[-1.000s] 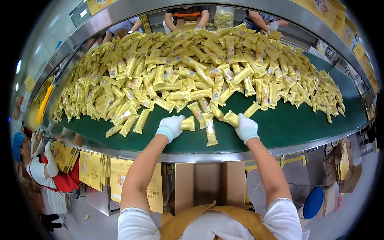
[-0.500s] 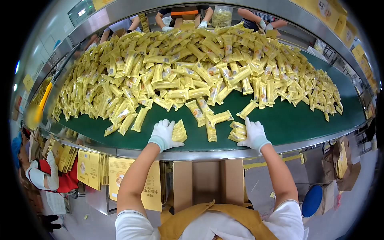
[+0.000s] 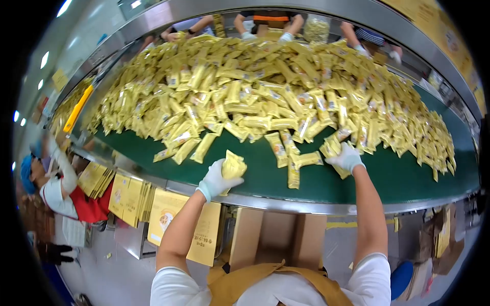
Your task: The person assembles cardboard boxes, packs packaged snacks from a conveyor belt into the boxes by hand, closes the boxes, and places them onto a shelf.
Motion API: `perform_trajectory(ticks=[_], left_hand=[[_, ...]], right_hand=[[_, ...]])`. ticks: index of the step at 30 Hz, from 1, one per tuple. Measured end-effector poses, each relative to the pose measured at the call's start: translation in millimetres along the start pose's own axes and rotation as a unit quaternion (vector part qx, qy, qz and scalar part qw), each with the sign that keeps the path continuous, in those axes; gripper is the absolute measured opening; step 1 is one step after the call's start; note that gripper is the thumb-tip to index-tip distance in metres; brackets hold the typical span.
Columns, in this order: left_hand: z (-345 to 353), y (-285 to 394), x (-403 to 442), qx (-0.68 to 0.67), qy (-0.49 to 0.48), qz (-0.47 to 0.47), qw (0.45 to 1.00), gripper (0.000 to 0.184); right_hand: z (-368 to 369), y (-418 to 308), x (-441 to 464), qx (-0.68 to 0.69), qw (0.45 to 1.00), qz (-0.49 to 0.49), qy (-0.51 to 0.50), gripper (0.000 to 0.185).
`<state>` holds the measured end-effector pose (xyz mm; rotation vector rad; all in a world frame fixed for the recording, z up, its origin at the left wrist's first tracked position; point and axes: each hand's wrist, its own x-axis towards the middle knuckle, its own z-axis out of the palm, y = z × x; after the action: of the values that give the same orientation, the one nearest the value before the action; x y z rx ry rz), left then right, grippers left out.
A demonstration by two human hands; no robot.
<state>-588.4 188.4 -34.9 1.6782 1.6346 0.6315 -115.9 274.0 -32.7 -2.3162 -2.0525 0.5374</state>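
Observation:
Both of my hands wear white gloves over a green conveyor belt [image 3: 245, 181]. My left hand [image 3: 217, 179] is closed around several yellow snack packets [image 3: 234, 165], held at the belt's near edge. On the right, my right hand [image 3: 348, 158] grips more yellow packets [image 3: 332, 147] beside the front of a large heap of the same packets [image 3: 245, 81]. Between my hands a few loose packets [image 3: 294, 175] lie on the belt. Below the belt's edge, in front of my body, stands an open cardboard box [image 3: 277, 232]; its inner bottom is partly shaded.
A metal rail [image 3: 286, 204] runs along the belt's near side. Flat yellow cartons [image 3: 171, 219] stand at the left below it. A co-worker in a red apron [image 3: 92, 204] is at far left. Other gloved people [image 3: 268, 23] work across the belt. A blue stool [image 3: 401, 280] is at right.
My left hand has lifted and tilted its packets. My right hand has moved forward to the heap with its packets. The whole view has shifted and turned slightly.

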Motion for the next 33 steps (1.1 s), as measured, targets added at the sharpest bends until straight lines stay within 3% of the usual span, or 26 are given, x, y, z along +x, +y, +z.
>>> perform_trajectory(ticks=[2, 3, 4, 6, 9, 10, 12, 14, 16, 18, 19, 25, 28, 33], left_hand=[[-26.5, -1.2, 8.9, -0.122, 0.015, -0.031, 0.992, 0.097], [-33.4, -16.3, 19.1, -0.051, 0.089, -0.019, 0.995, 0.092], [-50.5, 8.3, 17.5, -0.083, 0.099, -0.004, 0.992, 0.092], [-65.3, -24.2, 51.6, -0.074, 0.095, -0.039, 0.992, 0.096], [-78.9, -24.9, 87.4, 0.077, 0.066, -0.15, 0.983, 0.109], [-69.1, -53.0, 104.2, 0.095, 0.093, -0.156, 0.979, 0.11], [-69.3, -19.8, 96.7, 0.072, 0.021, -0.141, 0.987, 0.103], [-60.3, -20.8, 109.7, 0.214, -0.026, -0.163, 0.963, 0.106], [-42.2, -27.5, 107.6, 0.307, 0.023, -0.13, 0.943, 0.106], [-36.9, -12.0, 93.9, 0.305, 0.019, -0.137, 0.942, 0.106], [-35.2, -7.2, 88.5, 0.307, 0.02, -0.137, 0.942, 0.106], [-22.9, 0.2, 65.9, 0.338, 0.042, -0.124, 0.932, 0.107], [-20.7, 2.8, 60.0, 0.345, 0.017, -0.121, 0.931, 0.105], [-11.6, 4.4, 46.1, 0.365, 0.029, -0.103, 0.925, 0.099]], right_hand=[[3.3, -3.3, -13.6, 0.003, 1.0, -0.002, -0.006, 0.09], [1.6, -8.5, -26.7, -0.001, 1.0, 0.008, 0.009, 0.089], [-1.4, -14.6, -37.8, -0.002, 0.999, 0.051, 0.0, 0.091], [-7.6, -12.4, -56.6, 0.043, 0.996, 0.067, -0.038, 0.091], [-34.4, 7.7, -73.0, 0.246, 0.958, 0.03, -0.146, 0.087], [-38.1, 10.4, -77.0, 0.175, 0.976, 0.011, -0.128, 0.086], [-46.6, 16.7, -87.2, 0.027, 0.995, -0.003, -0.093, 0.085], [-35.1, 29.7, -86.5, -0.012, 0.993, -0.096, -0.073, 0.086], [-16.1, 37.1, -84.7, 0.097, 0.983, -0.135, -0.082, 0.089], [2.4, 30.5, -96.8, 0.031, 0.992, -0.126, -0.011, 0.087], [-9.2, 11.7, -104.1, -0.032, 0.994, -0.092, -0.056, 0.089], [9.8, 12.2, -122.9, -0.055, 0.971, -0.234, 0.004, 0.09], [9.5, 12.4, -119.9, 0.124, 0.973, -0.167, -0.099, 0.092], [10.6, -14.2, -136.5, -0.022, 0.983, -0.175, -0.051, 0.092]])
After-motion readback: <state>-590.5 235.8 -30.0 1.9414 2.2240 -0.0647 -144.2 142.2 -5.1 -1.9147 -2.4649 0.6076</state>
